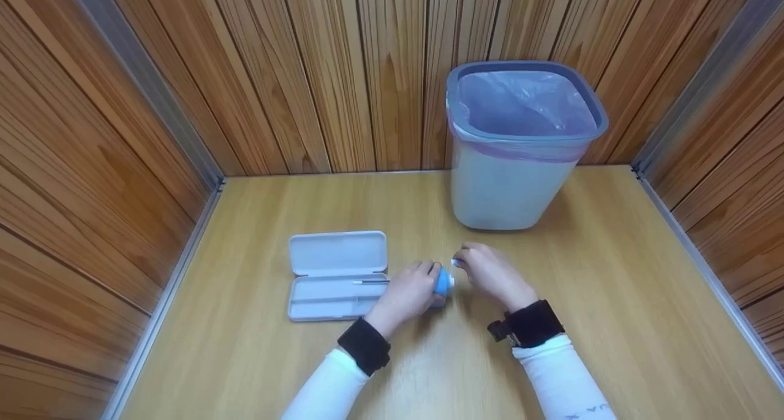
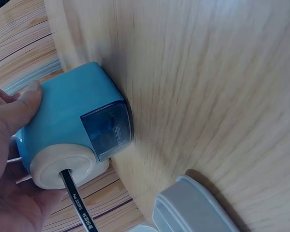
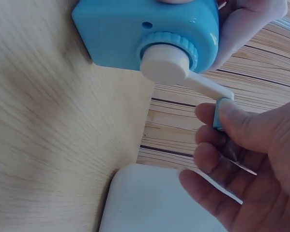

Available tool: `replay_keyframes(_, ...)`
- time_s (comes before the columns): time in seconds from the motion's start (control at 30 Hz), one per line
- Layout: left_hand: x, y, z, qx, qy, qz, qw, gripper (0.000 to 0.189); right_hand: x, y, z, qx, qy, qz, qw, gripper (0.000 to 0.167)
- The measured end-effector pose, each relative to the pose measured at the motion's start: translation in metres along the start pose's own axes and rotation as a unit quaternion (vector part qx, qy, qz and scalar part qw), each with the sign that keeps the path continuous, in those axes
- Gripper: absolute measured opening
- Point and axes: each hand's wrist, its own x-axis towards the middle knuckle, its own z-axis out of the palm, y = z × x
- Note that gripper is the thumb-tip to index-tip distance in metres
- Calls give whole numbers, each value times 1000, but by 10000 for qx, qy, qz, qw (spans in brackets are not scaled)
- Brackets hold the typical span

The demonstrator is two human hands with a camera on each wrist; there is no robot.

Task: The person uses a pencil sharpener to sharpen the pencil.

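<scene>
My left hand (image 1: 411,290) grips a blue crank pencil sharpener (image 2: 67,106) by its body, standing on the table. A dark pencil (image 2: 78,200) sticks out of the round white front of the sharpener, pointing left over the pencil case in the head view. The sharpener has a dark see-through shavings drawer (image 2: 108,130). On its other side my right hand (image 1: 493,274) pinches the blue knob (image 3: 217,114) of the white crank arm (image 3: 207,86) between thumb and forefinger, the other fingers loosely curled.
An open grey pencil case (image 1: 338,255) lies left of the sharpener, its lid folded back. Behind my right hand stands a pale waste bin (image 1: 511,187) with a grey rim and a plastic liner. Wood-plank walls (image 1: 392,71) close in the table at the back and sides.
</scene>
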Motion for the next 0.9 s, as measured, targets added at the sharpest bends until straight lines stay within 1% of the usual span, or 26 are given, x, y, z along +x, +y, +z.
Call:
replay_keyframes(0.17, -1, 0, -1, -54, -142, -115, 9998, 61, 5, -2, 1, -92, -218, 181, 9996, 10)
replay_keyframes(0.53, -1, 1, -2, -157, -253, -141, 9995, 61, 14, 3, 9, -190, -422, 391, 9982, 12)
replay_keyframes(0.7, 0, 1, -2, -91, -128, -85, 9998, 61, 17, 7, 15, -185, -402, 470, 9979, 12)
replay_keyframes(0.9, -1, 1, 0, 120, 205, 89, 9997, 60, 19, 14, 24, -32, -481, 595, 9971, 12)
